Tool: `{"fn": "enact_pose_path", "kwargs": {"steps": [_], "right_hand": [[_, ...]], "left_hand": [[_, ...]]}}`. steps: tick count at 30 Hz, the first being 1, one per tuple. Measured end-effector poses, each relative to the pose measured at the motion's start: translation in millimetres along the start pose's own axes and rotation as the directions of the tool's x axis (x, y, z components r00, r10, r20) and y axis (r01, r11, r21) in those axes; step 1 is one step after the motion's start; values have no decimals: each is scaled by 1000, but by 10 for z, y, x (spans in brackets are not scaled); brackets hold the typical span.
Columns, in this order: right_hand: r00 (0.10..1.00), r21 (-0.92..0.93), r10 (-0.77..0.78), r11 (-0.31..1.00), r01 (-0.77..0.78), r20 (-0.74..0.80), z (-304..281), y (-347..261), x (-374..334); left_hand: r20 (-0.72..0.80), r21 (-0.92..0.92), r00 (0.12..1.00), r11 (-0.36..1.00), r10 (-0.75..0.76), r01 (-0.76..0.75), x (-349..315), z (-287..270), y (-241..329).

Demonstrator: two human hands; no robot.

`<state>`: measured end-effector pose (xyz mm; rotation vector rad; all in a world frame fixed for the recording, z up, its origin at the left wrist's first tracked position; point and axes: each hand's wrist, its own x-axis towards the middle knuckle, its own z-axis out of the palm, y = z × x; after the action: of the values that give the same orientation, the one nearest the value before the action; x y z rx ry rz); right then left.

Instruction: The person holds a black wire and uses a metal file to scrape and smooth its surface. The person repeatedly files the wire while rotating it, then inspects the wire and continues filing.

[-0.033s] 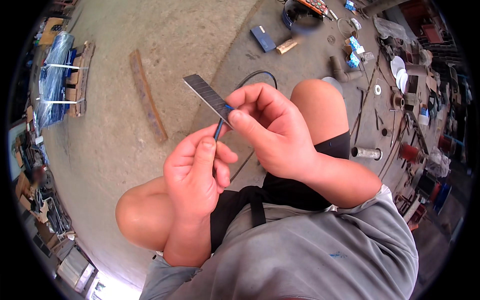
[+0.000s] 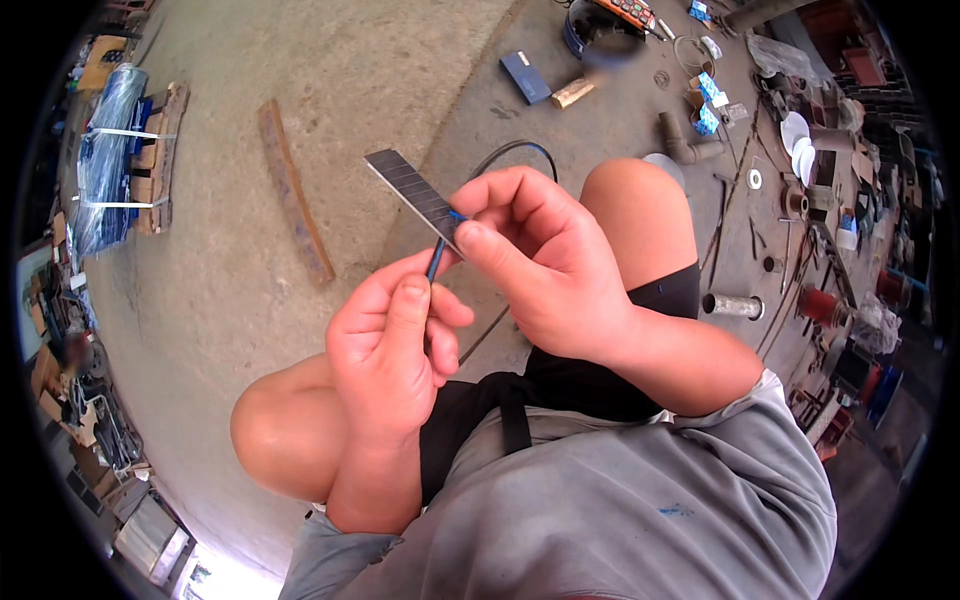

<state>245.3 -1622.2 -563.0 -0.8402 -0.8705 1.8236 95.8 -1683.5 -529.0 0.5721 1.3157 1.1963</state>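
Observation:
Between the thumb and fingers of my right hand (image 2: 545, 260) is a bare snap-off knife blade (image 2: 408, 187), grey and scored across. It slants up and to the left, with no handle visible. My left hand (image 2: 385, 340) pinches a thin dark cable (image 2: 437, 258) just below the blade. The cable runs up to the blade's lower end, where a bit of blue wire (image 2: 458, 214) shows beside my right fingertips. Behind my right hand a black loop of cable (image 2: 520, 146) curves out; whether it is the same cable is hidden by my fingers.
On the floor lie a rusty curved metal strip (image 2: 296, 195), a blue box (image 2: 526, 78) and a metal tube (image 2: 733, 306). A pipe elbow (image 2: 688, 146) and scattered tools and parts spread along the right. Wrapped goods (image 2: 105, 165) rest on a pallet at the left.

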Motion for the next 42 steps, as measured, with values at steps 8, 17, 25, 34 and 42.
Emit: {"fn": "enact_pose_path", "kwargs": {"steps": [8,17,25,34,42], "right_hand": [[1000,-30,14,999,-14,-4,27,-33,-25],[1000,-72,-15,997,15,8,10,-13,-39],[999,-88,-29,996,30,15,-26,27,-56],[999,-69,-24,997,26,31,-16,20,-83],[993,-153,-87,983,98,75,-27,2,-85]], "left_hand": [[17,-31,1000,999,9,-9,-12,-39,-7],[30,-55,999,998,16,-15,-33,-65,-19],[28,-98,1000,995,-6,9,-43,-55,-20],[22,-107,1000,994,-13,16,-77,-64,-50],[17,-84,999,996,29,-28,-95,-79,-87]]}}
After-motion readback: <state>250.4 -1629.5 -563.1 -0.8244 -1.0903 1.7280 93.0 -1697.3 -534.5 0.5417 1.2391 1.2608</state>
